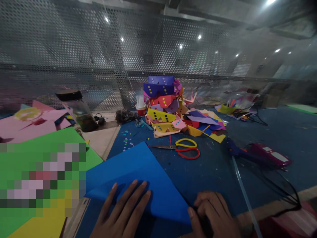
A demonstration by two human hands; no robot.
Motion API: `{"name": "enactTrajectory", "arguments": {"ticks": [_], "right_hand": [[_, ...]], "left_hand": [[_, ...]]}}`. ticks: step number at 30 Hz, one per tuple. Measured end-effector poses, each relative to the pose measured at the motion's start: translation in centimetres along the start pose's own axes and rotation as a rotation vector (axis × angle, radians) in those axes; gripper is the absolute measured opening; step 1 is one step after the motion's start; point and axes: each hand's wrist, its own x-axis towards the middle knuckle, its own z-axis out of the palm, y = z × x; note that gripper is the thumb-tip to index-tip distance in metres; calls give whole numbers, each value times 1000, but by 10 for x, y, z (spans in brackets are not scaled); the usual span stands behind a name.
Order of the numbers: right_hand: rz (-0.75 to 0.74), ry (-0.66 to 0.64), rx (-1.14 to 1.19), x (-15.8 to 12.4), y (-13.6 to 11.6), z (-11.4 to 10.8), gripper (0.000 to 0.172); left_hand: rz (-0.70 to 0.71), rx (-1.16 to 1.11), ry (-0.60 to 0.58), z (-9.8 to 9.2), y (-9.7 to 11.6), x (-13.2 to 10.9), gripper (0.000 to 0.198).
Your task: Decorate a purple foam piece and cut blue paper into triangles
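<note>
A sheet of blue paper (146, 165) lies on the dark blue table in front of me, one corner pointing away. My left hand (123, 211) rests flat on its near left part with the fingers spread. At the right corner of the sheet, my right hand (210, 213) has curled fingers, with the thumb on the paper and the forefinger close by at its edge. Just beyond the sheet lie scissors (187, 148) with one yellow and one red handle loop, apart from both hands.
Paper pieces with small squares form a stack (162, 109) at the back. A glue gun (262, 153) with a clear glue stick lies right. Green paper (56, 135) is at left, partly pixelated, before a jar (84, 115). A perforated metal screen (138, 49) stands behind.
</note>
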Motion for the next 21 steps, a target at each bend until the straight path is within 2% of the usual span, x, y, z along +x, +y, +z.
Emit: {"name": "enactTrajectory", "arguments": {"ticks": [5, 13, 16, 21], "right_hand": [[60, -17, -14, -1, -1, 1, 23], [22, -26, -20, -1, 2, 1, 22], [18, -26, -20, -1, 2, 1, 22], [14, -29, -28, -1, 3, 1, 22]], "left_hand": [[-24, -9, -34, 1, 1, -4, 55], [-34, -20, 32, 14, 1, -11, 57], [-40, -3, 42, 13, 1, -9, 54], [-14, 23, -8, 5, 2, -4, 60]]}}
